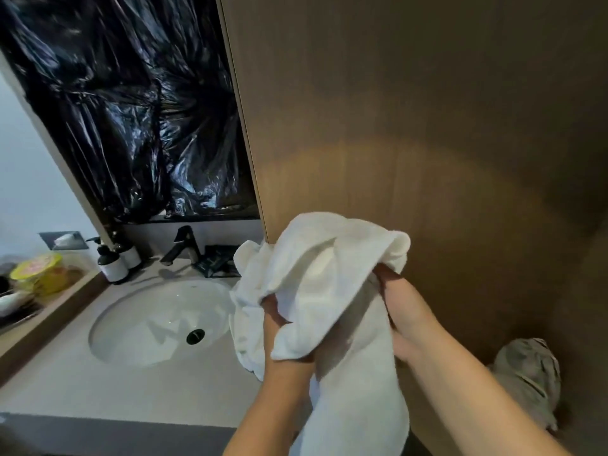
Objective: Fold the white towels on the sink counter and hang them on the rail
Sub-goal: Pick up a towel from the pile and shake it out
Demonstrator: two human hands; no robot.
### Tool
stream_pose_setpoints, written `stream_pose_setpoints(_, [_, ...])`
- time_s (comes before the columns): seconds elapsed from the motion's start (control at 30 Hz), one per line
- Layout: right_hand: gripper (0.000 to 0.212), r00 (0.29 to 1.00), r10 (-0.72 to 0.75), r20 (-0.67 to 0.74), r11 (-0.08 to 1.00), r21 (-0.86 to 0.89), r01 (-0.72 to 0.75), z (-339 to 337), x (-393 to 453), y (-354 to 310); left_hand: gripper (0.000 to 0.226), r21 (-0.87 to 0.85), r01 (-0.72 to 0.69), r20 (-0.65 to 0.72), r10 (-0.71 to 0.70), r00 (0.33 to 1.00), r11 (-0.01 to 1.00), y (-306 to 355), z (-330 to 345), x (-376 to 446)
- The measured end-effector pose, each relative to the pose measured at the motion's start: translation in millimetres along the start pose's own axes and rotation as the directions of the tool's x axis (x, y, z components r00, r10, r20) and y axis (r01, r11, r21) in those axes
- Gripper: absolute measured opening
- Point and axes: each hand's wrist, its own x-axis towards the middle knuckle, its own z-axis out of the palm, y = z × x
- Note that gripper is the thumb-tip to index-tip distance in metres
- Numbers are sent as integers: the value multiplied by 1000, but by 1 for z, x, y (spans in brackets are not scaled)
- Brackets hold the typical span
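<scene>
Gripping 1 white towel bunched above the sink counter, my left hand and right hand curled tight into the cloth, I judge the folding barely begun and the hanging undone, with no rail in view.

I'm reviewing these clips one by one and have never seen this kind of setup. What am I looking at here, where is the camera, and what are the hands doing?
There is no machine: a person wears one wide-angle camera on the head, looking forward and down. The left hand and right hand both grip a bunched white towel lifted above the sink counter. To the left lie the oval basin, a black tap and pump bottles. Black plastic sheeting covers the wall above. No rail is in view.
</scene>
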Motion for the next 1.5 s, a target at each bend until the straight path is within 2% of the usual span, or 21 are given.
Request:
stream_pose_setpoints(0.1, [25, 977, -157, -143, 988, -17, 157, 4, 35, -15, 22, 91, -237, -106, 246, 964, 967, 46, 4, 50])
stream_pose_setpoints(0.17, [18, 941, -257, -222, 966, -53, 252, 5, 54, -31, 28, 138, -350, -146, 369, 918, 926, 67, -13, 75])
stream_pose_setpoints(0.33, [24, 836, -419, -354, 907, -125, 402, 7, 86, -58, 12, 313, -470, -294, 555, 778, 825, 102, -65, 126])
stream_pose_setpoints(0.43, [18, 753, -515, -410, 855, -188, 483, 11, 97, -67, 22, 459, -574, -243, 718, 653, 678, 137, -75, 142])
stream_pose_setpoints(0.57, [16, 631, -592, -501, 796, -241, 555, 18, 101, -74, 37, 569, -614, -163, 807, 567, 547, 166, -84, 191])
stream_pose_setpoints(0.63, [14, 537, -634, -557, 749, -270, 605, 23, 94, -81, 32, 514, -659, -149, 814, 562, 549, 166, -83, 217])
stream_pose_setpoints(0.7, [17, 420, -662, -621, 692, -290, 662, 28, 80, -89, 27, 393, -656, -209, 758, 618, 644, 155, -79, 237])
stream_pose_setpoints(0.8, [31, 297, -664, -686, 654, -341, 675, 38, 59, -94, 49, 213, -640, -232, 675, 701, 738, 126, -63, 261])
stream_pose_setpoints(0.87, [47, 227, -660, -717, 663, -413, 624, 49, 53, -90, 56, 200, -688, -48, 708, 705, 698, 95, -50, 273])
stream_pose_setpoints(0.93, [48, 164, -674, -720, 654, -479, 585, 61, 50, -80, 79, 282, -749, 402, 636, 659, 599, 41, -37, 285])
stream_pose_setpoints(0.97, [44, 145, -685, -714, 648, -505, 570, 67, 48, -74, 89, 371, -787, 634, 485, 602, 492, 9, -33, 287])
stream_pose_setpoints(1.03, [37, 129, -696, -706, 648, -542, 535, 77, 42, -61, 89, 480, -855, 815, 260, 518, 198, -51, -32, 289])
stream_pose_setpoints(1.07, [30, 129, -702, -701, 652, -559, 512, 80, 39, -56, 85, 491, -861, 823, 251, 509, 135, -68, -31, 290])
stream_pose_setpoints(1.1, [23, 142, -710, -690, 659, -578, 482, 82, 35, -52, 83, 491, -860, 822, 251, 511, 141, -76, -31, 291])
stream_pose_setpoints(1.17, [15, 193, -733, -652, 663, -623, 415, 85, 28, -51, 86, 441, -860, 849, 190, 493, 257, -68, -33, 297])
stream_pose_setpoints(1.23, [16, 278, -774, -569, 631, -660, 407, 94, 27, -57, 79, 325, -745, 839, 186, 511, 583, -46, -37, 305])
stream_pose_setpoints(1.27, [21, 334, -793, -509, 609, -663, 435, 100, 28, -62, 69, 240, -608, 783, 220, 582, 757, -33, -41, 307])
stream_pose_setpoints(1.33, [40, 455, -809, -372, 581, -629, 517, 113, 33, -76, 44, 44, -349, 625, 247, 740, 936, -2, -52, 305])
stream_pose_setpoints(1.4, [49, 567, -804, -177, 543, -607, 580, 128, 42, -91, 26, -172, -180, 528, 245, 813, 968, 30, -63, 301])
stream_pose_setpoints(1.47, [45, 587, -808, -59, 473, -659, 585, 142, 59, -101, 21, -364, -97, 482, 277, 832, 926, 62, -72, 296])
stream_pose_setpoints(1.5, [44, 565, -822, -80, 438, -722, 536, 147, 72, -102, 21, -425, -114, 442, 316, 839, 898, 74, -76, 293])
